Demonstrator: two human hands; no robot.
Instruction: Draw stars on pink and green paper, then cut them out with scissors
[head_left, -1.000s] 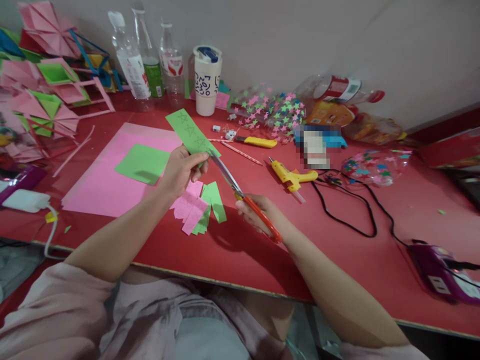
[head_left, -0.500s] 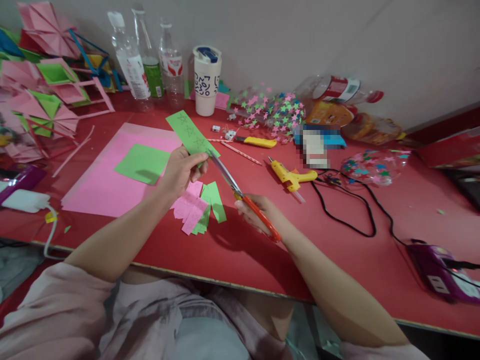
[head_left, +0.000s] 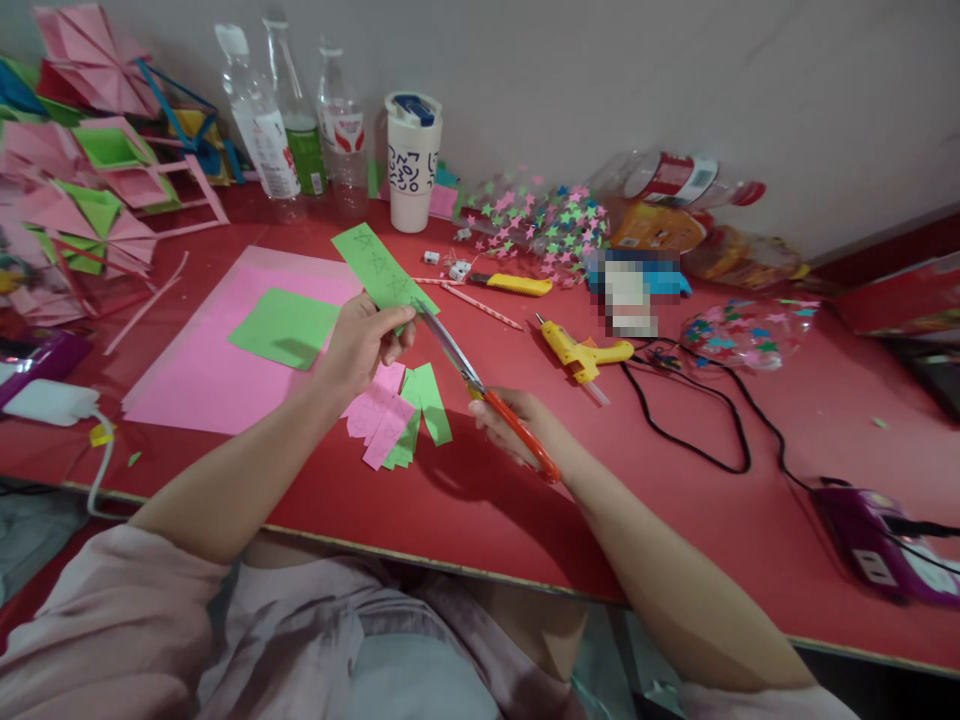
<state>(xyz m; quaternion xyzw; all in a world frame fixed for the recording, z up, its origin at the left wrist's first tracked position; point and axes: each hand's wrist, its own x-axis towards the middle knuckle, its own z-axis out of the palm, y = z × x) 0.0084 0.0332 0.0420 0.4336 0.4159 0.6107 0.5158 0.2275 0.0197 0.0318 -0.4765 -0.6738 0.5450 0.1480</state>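
My left hand (head_left: 370, 338) pinches the lower end of a green paper strip (head_left: 379, 268) that has several stars drawn along it. In my right hand (head_left: 517, 425) are scissors (head_left: 521, 435) with orange handles, their blades pointing up and left. The blade tips meet the strip's lower right end, close to my left thumb; I cannot tell how far they cut in. Below my hands lie small pink paper pieces (head_left: 381, 415) and green paper pieces (head_left: 433, 405) in a loose pile.
On the red table (head_left: 480, 530), large pink sheets (head_left: 202, 350) lie under a green sheet (head_left: 283, 325). Behind stand bottles and a white cup (head_left: 411, 180). To the right are a yellow cutter (head_left: 517, 285), a glue gun (head_left: 581, 352), its black cord and a purple power strip (head_left: 874, 540).
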